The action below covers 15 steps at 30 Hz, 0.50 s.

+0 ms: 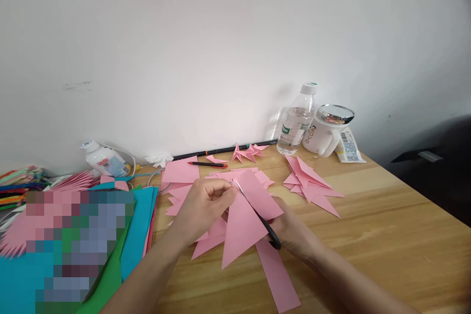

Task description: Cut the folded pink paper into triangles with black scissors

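Nearest, a paper strip [278,277] shows below the pink paper [243,235], held over the table [386,245] with its top corner pinched between the left hand's [209,206] closed finger and thumb; the right hand [285,225], partly hidden, is curled around the scissors [273,237]. The paper looks light, thin and easily creased, so a gentle pinch near an edge should suit. Paper pieces [311,181] lie beyond.

The paper [243,235] was plain pink, the scissors [274,238] black-handled, the worktop [386,225] tan with brown wood grain, the mug [315,138] white, its lid [335,113] silver.
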Each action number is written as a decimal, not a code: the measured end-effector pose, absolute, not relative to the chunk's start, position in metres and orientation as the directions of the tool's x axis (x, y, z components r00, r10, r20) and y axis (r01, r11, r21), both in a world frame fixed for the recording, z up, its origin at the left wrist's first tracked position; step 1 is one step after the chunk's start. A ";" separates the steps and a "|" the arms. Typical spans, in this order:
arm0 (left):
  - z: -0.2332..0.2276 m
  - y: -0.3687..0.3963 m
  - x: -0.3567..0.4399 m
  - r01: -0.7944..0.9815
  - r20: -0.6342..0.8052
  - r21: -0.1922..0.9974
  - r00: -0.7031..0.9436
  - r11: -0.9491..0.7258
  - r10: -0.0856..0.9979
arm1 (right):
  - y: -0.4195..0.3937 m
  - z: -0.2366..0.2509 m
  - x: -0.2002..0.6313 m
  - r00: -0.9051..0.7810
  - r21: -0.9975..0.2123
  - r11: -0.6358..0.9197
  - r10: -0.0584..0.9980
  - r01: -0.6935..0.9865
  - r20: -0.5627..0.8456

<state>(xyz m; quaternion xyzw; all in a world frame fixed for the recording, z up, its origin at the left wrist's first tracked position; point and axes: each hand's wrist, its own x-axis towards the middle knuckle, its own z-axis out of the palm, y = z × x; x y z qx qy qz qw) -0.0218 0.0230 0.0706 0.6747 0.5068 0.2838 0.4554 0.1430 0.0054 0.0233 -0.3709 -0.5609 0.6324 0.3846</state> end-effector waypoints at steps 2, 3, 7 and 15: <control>0.071 0.023 -0.021 0.429 -0.078 0.901 0.322 -0.072 0.944 | 0.006 0.023 0.143 -0.429 -0.995 -0.068 0.903 -0.079 -0.028; 0.071 0.022 -0.021 0.429 -0.077 0.901 0.321 -0.072 0.944 | 0.006 0.022 0.143 -0.430 -0.994 -0.068 0.903 -0.086 -0.024; 0.070 0.023 -0.021 0.436 -0.076 0.897 0.319 -0.075 0.945 | 0.006 0.020 0.143 -0.444 -0.989 -0.086 0.896 -0.123 -0.023; 0.070 0.023 -0.022 0.439 -0.069 0.895 0.321 -0.084 0.944 | 0.004 0.021 0.142 -0.445 -0.981 -0.107 0.895 -0.162 -0.025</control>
